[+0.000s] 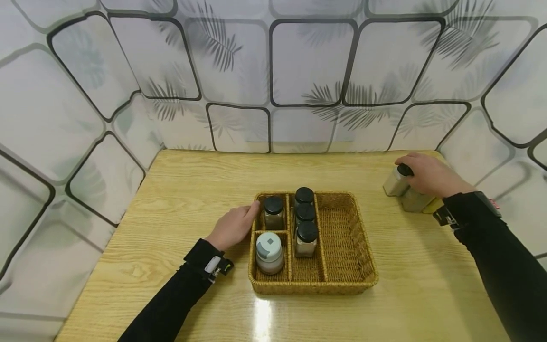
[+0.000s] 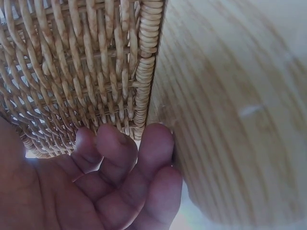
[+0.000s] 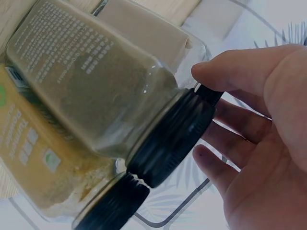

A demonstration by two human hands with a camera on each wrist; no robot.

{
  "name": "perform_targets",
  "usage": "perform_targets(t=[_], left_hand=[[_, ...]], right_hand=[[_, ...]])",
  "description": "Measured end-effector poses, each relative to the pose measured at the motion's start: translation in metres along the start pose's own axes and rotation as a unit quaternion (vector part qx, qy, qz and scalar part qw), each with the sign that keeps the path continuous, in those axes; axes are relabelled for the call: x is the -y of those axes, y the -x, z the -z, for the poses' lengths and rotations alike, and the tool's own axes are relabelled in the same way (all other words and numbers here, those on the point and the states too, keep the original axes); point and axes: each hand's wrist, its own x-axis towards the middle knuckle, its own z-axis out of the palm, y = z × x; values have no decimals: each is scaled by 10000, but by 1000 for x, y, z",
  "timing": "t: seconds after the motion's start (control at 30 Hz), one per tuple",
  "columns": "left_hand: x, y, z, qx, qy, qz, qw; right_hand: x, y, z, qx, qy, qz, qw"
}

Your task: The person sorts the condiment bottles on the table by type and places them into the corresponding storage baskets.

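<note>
My left hand grips the left side of a woven basket; in the left wrist view its curled fingers lie against the outer wicker wall. Far right, my right hand pinches the black lid of a pale-filled spice jar. Close beside that jar stand a grey-green spice jar and a yellow jar labelled turmeric powder. In the basket, a black-lidded jar sits in the back left compartment, a jar with a pale lid in the front left, and three black-lidded jars in the middle.
The basket's right compartment shows its woven bottom. Everything stands on a light wood-grain table. A wall covering with leaf and outline patterns encloses the back and both sides, close to the right hand's jars.
</note>
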Motion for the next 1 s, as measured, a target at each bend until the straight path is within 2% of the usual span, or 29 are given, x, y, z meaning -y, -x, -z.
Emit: perform_targets(t=[0.6, 1.0], left_hand=[[0, -2, -1, -64, -86, 28, 9999], [-1, -1, 0, -42, -50, 46, 10000]], right_hand=[[3, 3, 3, -364, 114, 291, 9988], [28, 12, 23, -613, 166, 445, 9970]])
